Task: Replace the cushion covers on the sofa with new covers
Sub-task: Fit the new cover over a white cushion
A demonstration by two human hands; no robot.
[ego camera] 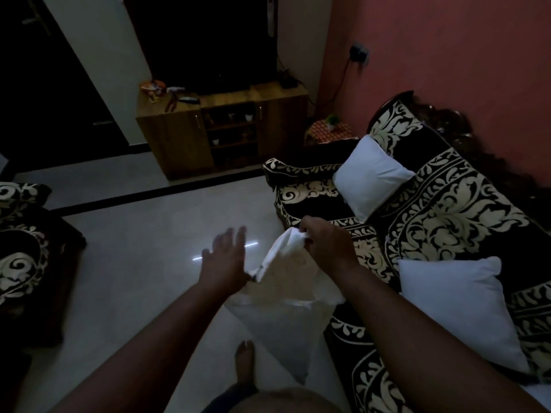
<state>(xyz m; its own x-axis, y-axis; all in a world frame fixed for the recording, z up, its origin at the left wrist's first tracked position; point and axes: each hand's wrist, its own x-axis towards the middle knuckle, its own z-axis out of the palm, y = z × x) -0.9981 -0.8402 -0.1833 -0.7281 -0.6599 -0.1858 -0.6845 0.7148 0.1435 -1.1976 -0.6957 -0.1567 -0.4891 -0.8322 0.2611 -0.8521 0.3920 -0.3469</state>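
Hands apart over the pale floor, we pinch the white cloth cushion cover (286, 248) in our right hand (323, 244), its cushion hanging beside the black-and-cream sofa (447, 210), while our open left hand (228, 257) should steady it.

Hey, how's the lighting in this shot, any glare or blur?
Head view: dim overall, with the doorway and TV nearly black; a small bright glare streak on the glossy floor; the left hand looks slightly motion-blurred; wide-angle bending tilts the walls and cabinet.
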